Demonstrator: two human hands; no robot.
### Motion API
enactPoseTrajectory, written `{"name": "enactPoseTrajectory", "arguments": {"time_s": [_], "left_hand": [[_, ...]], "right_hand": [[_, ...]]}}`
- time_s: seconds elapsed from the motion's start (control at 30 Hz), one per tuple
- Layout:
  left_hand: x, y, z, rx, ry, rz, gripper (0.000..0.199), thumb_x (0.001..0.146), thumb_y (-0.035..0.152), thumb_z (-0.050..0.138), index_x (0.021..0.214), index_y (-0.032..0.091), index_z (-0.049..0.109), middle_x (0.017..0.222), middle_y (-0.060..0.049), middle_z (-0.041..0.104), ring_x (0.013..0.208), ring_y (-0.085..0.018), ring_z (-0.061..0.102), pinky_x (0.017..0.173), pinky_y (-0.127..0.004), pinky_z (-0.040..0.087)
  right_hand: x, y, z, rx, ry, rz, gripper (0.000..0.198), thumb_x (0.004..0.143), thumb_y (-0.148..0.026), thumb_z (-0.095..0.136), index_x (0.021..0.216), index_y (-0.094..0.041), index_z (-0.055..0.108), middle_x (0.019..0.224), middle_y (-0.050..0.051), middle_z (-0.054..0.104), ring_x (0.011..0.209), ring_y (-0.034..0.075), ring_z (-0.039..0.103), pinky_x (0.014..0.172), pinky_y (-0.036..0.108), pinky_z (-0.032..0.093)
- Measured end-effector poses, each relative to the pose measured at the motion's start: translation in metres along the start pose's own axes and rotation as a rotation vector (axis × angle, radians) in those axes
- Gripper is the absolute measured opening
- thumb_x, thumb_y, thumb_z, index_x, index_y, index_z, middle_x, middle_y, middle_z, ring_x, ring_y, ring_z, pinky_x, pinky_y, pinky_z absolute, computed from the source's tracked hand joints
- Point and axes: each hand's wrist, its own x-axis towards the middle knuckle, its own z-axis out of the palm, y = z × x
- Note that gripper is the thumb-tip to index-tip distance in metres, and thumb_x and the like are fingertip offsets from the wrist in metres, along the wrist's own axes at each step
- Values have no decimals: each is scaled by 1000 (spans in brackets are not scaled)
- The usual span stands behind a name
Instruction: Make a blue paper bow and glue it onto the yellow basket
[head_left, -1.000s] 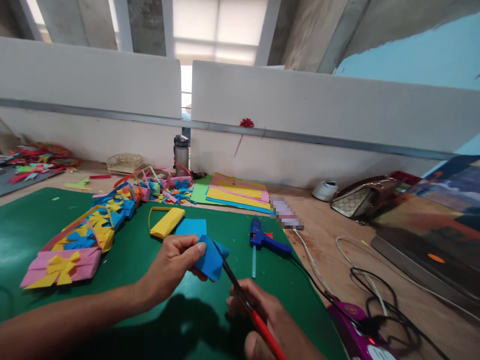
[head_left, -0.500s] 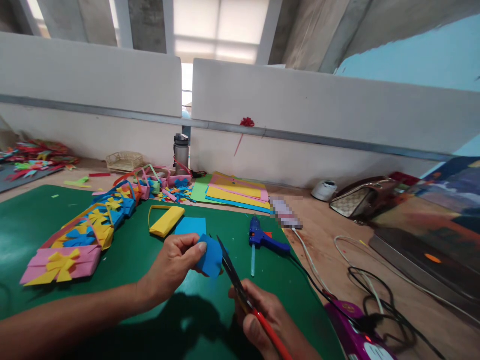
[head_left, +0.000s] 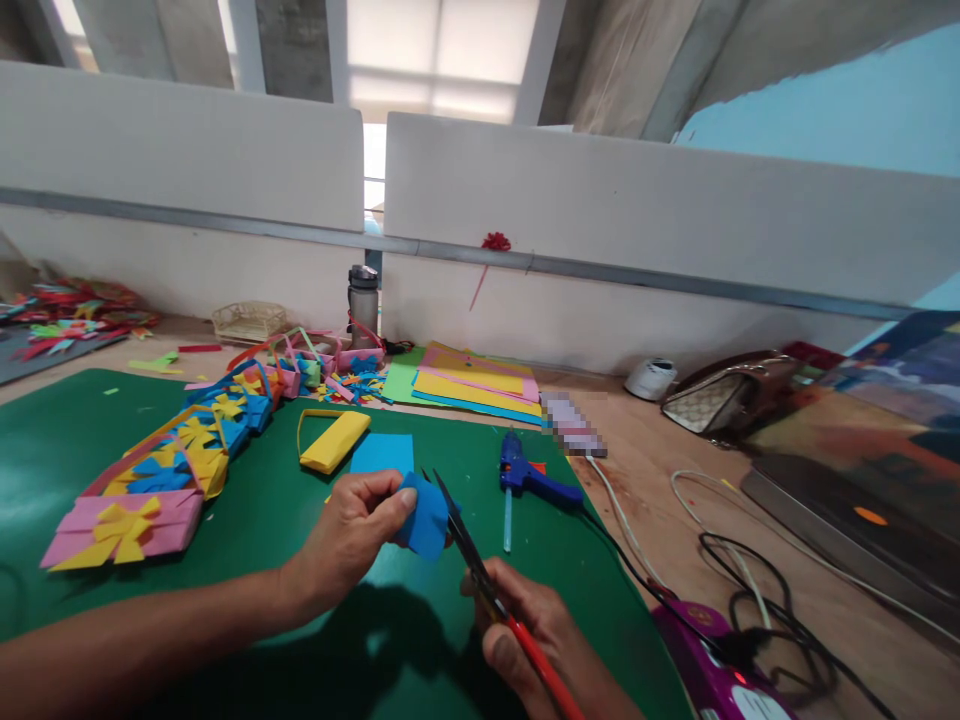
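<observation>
A small piece of blue paper (head_left: 427, 518) is pinched between the thumb and fingers of my left hand (head_left: 360, 525). My right hand (head_left: 529, 625) is closed around the red handles of a pair of scissors (head_left: 469, 548). The dark blades are slightly apart and lie at the paper's right edge; whether they touch it I cannot tell. Behind my left hand a flat blue sheet (head_left: 382, 453) lies on the green mat (head_left: 262, 510). Next to it sits a yellow paper bag (head_left: 335, 442) with a thin handle.
Finished-looking paper bags with bows (head_left: 124, 525) line the mat's left side. A blue glue gun (head_left: 536, 482) lies to the right, its cord running to a purple power strip (head_left: 712, 655). Coloured sheets (head_left: 476, 382), a bottle (head_left: 364, 305) and a phone (head_left: 572, 424) are farther back.
Both hands have shifted very slightly to the right, with the blue paper and scissors still held. The scissor blades stay at the paper's right edge. Other things on the table look unchanged.
</observation>
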Motion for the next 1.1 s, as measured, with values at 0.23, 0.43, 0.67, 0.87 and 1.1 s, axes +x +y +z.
{"name": "enactPoseTrajectory", "arguments": {"time_s": [0.23,0.43,0.67,0.87,1.1], "left_hand": [[0,-1,-1,16,3,14,39,73,52,59,59,16,54,49,1,50,52,-13,50,51,-24,43],[0,-1,-1,12,7,4,38,73,51,59,59,16,53,49,2,49,51,-12,48,51,-24,42],[1,-6,-3,15,-6,17,37,76,47,57,57,17,47,51,3,46,49,-9,40,50,-22,38],[1,-4,-5,22,-22,36,38,75,45,58,54,17,45,49,4,41,47,-8,37,48,-21,34],[2,-2,-8,13,-70,12,36,75,47,59,57,16,53,52,-1,56,51,-13,51,54,-24,43]], "right_hand": [[1,1,-1,-2,-12,16,48,85,-63,37,92,-17,49,64,-5,31,54,10,26,49,22,24],[0,0,0,-34,7,46,54,82,-68,36,92,-17,52,63,-5,33,55,11,29,49,23,25],[1,-2,0,-28,-3,69,49,84,-64,36,90,-18,50,63,-5,30,54,11,27,48,22,24],[1,-4,-4,-47,-4,42,47,84,-63,37,87,-18,50,62,-5,31,54,11,28,49,23,25],[0,-7,-7,-80,-9,64,45,84,-63,38,82,-19,48,60,-6,29,52,10,26,48,24,22]]}}
